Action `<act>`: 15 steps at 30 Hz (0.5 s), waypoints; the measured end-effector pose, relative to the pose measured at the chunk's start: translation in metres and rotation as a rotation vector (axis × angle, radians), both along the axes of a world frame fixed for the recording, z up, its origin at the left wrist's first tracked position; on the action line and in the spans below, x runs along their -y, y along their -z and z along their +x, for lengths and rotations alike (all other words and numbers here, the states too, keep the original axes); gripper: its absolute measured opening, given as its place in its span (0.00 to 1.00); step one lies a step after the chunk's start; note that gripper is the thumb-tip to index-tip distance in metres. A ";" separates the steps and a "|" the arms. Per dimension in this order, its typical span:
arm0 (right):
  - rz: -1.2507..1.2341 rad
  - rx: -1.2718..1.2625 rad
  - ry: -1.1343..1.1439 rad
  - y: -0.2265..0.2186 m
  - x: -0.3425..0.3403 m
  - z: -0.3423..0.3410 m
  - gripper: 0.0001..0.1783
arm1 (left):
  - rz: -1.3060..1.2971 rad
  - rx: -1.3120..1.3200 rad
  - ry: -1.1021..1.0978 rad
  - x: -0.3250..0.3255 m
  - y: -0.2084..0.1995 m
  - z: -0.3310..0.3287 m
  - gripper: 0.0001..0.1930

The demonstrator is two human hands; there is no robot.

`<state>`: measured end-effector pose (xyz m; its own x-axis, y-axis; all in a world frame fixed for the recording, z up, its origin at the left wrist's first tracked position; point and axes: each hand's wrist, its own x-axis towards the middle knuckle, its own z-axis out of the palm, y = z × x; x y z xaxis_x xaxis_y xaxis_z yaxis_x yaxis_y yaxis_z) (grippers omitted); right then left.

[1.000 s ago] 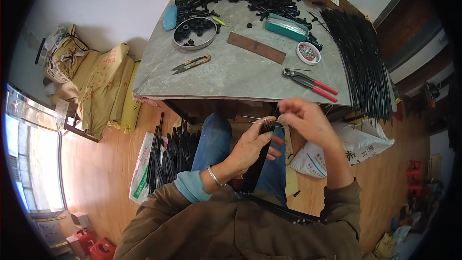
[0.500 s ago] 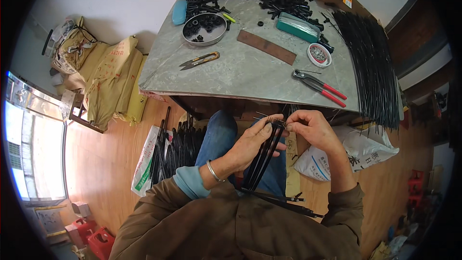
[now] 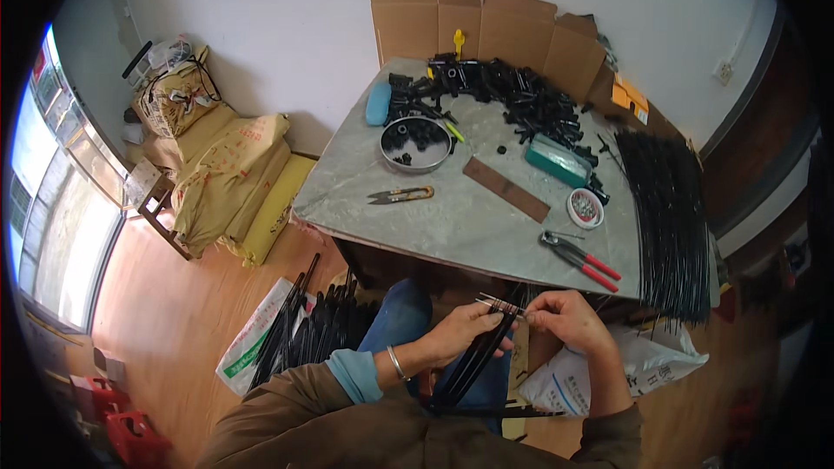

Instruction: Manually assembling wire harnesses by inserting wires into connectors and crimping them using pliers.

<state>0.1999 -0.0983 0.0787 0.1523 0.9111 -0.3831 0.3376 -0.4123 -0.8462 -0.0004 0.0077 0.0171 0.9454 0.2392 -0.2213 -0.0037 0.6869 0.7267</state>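
My left hand (image 3: 456, 334) is closed around a small bundle of long black flat strips (image 3: 472, 372), held above my lap with their upper ends up. Across those ends lies a thin metal rod (image 3: 497, 302). At its right end my right hand (image 3: 575, 323) is pinched, thumb against index finger; the fingertips hide just what they grip, but the rod runs into them. Both hands are just off the table's front edge. Lower parts of the strips rest against my lap.
On the grey table (image 3: 417, 217) are snips (image 3: 401, 195), red-handled pincers (image 3: 580, 260), a rusty metal bar (image 3: 506, 189), a round tin (image 3: 417, 165) of black parts and a black wire bundle (image 3: 669, 226). A white sack (image 3: 573, 378) lies right; more black strips (image 3: 330, 330) stand left.
The view has tilted upward, so table and hands sit lower in the picture. My left fingers have shifted, and the thin rod across the strip ends shows more plainly. Both hands keep their grip.
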 end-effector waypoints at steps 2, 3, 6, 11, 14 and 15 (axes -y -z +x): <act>0.034 -0.170 0.037 -0.006 0.001 0.002 0.14 | 0.136 -0.005 0.028 -0.007 0.010 0.000 0.16; 0.060 -0.352 0.077 -0.007 0.002 0.003 0.20 | 0.140 0.002 0.026 -0.012 0.019 0.000 0.16; -0.105 -0.367 -0.266 0.023 0.010 0.022 0.29 | 0.470 0.113 0.019 -0.025 0.029 0.006 0.16; 0.233 -0.832 -0.033 0.089 -0.005 -0.062 0.22 | 0.269 -0.197 0.282 -0.037 0.002 0.005 0.19; 0.317 -1.112 0.448 0.079 -0.012 -0.098 0.19 | 0.303 -0.187 0.338 -0.052 -0.003 0.008 0.23; 0.313 -1.117 0.441 0.078 -0.012 -0.098 0.19 | 0.451 -0.086 0.342 -0.058 0.002 0.009 0.25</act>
